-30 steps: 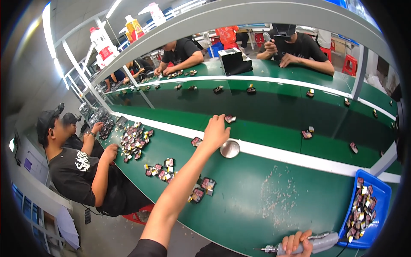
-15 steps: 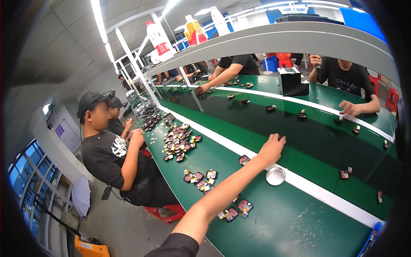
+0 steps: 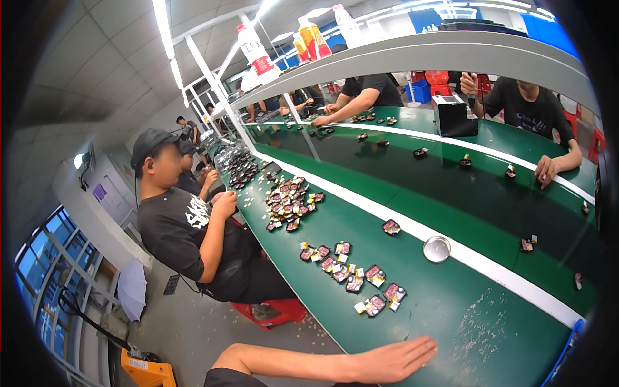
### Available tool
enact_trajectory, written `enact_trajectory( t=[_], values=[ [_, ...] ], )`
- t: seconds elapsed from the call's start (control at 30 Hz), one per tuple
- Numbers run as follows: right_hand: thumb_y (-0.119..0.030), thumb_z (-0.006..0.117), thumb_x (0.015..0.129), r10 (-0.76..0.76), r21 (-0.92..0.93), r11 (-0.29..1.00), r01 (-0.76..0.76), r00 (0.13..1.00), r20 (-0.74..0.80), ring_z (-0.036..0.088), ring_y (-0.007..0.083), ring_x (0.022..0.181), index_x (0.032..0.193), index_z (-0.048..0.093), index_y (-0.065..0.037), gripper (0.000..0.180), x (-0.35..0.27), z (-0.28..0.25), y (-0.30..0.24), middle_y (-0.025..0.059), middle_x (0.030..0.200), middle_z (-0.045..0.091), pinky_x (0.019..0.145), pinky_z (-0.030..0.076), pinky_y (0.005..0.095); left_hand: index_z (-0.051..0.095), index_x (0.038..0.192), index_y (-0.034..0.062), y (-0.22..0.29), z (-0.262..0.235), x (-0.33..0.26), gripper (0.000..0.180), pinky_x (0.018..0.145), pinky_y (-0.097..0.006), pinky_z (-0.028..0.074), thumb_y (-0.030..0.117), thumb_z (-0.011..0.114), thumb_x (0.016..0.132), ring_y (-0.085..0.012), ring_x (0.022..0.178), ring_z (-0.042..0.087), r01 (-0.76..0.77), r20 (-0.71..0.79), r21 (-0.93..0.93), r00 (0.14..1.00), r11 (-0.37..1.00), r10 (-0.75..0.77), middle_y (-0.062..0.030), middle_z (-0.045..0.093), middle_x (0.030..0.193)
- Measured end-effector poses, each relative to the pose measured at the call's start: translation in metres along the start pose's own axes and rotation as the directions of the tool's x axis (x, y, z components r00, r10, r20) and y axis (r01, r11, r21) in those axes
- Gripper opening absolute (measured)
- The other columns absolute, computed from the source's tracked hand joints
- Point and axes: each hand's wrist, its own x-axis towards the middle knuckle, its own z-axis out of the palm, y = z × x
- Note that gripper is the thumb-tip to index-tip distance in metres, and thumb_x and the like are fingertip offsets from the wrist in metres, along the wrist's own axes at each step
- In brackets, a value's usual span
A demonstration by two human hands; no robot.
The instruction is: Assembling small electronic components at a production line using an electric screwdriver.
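My left hand [image 3: 398, 360] is low over the near part of the green workbench [image 3: 438, 322], palm down, its fingers stretched out toward the right. I see nothing held in it, though its underside is hidden. Just beyond it lies a loose group of small black square electronic modules [image 3: 374, 306] with pinkish faces and pale yellow-white tabs. A single module [image 3: 391, 227] sits apart by the white rail. Close to that, a round shallow metal dish [image 3: 436, 249] rests against the rail. My right hand is out of the picture.
A large pile of modules [image 3: 288, 203] lies farther along the bench, beside a seated co-worker [image 3: 187, 213]. Past the white rail [image 3: 361, 201], a dark green conveyor belt [image 3: 412, 193] carries spaced modules. A grey shelf [image 3: 412, 57] with bottles spans overhead. A blue-edged object [image 3: 564, 351] is at the right.
My left hand has drawn back from beside the conveyor to the near bench. The view has shifted, and modules my arm covered now show. A co-worker's hand across the belt has lowered.
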Motion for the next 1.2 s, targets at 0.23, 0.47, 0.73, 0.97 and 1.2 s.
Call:
enact_trajectory(
  t=[0.23,0.47,0.73,0.97,1.2],
  values=[
    [-0.01,0.053,0.088,0.025,-0.027,0.999,-0.024,0.999,0.045,0.034,0.0116,0.051,0.092,0.058,-0.001,0.011,-0.014,-0.001,0.003,0.0019,0.061,0.038,0.053,0.03,0.026,0.041,0.127,-0.0172,0.016,0.002,-0.008,0.053,0.103,-0.038,0.042,0.003,0.05,0.079,-0.0361,0.127,0.043,0.036,-0.04,-0.037,0.998,0.999,-0.038,-0.0277,0.042,0.136],
    [-0.01,0.053,0.088,0.069,-0.039,0.997,-0.068,0.997,0.033,0.035,0.0117,0.052,0.095,0.059,-0.002,0.012,-0.027,-0.001,0.007,0.0017,0.062,0.038,0.053,0.03,0.0256,0.041,0.126,-0.018,0.022,-0.008,-0.008,0.054,0.101,-0.037,0.043,0.001,0.05,0.077,-0.0364,0.128,0.042,0.059,0.026,-0.162,0.998,0.985,-0.056,-0.0281,0.041,0.137],
    [-0.014,0.054,0.086,0.111,-0.068,0.992,-0.111,0.994,0.0,0.036,0.0124,0.052,0.094,0.058,-0.003,0.014,-0.035,0.001,0.013,0.0025,0.065,0.039,0.054,0.031,0.0262,0.051,0.119,-0.0135,0.023,-0.007,-0.002,0.044,0.083,-0.032,0.053,0.002,0.055,0.077,-0.0317,0.12,0.05,0.093,0.064,-0.046,0.994,0.995,-0.09,-0.0241,0.05,0.128],
    [-0.012,0.052,0.088,0.197,-0.09,0.977,-0.192,0.979,0.053,0.036,0.0124,0.053,0.091,0.053,-0.005,0.008,-0.042,0.008,0.023,0.002,0.063,0.038,0.055,0.032,0.0265,0.06,0.104,-0.014,0.027,0.006,0.0,0.034,0.073,-0.028,0.055,0.004,0.057,0.075,-0.0294,0.104,0.059,0.053,-0.116,0.119,0.992,0.992,-0.039,-0.0244,0.06,0.111],
    [-0.01,0.051,0.088,0.233,-0.174,0.956,-0.237,0.972,-0.042,0.036,0.012,0.055,0.087,0.051,-0.007,0.003,-0.057,0.019,0.037,0.0009,0.064,0.037,0.06,0.032,0.0281,0.062,0.098,-0.0121,0.048,0.004,-0.005,0.034,0.073,-0.029,0.053,0.01,0.058,0.072,-0.0284,0.1,0.058,-0.008,-0.176,0.104,0.984,0.995,0.026,-0.0241,0.061,0.105]
  ],
)
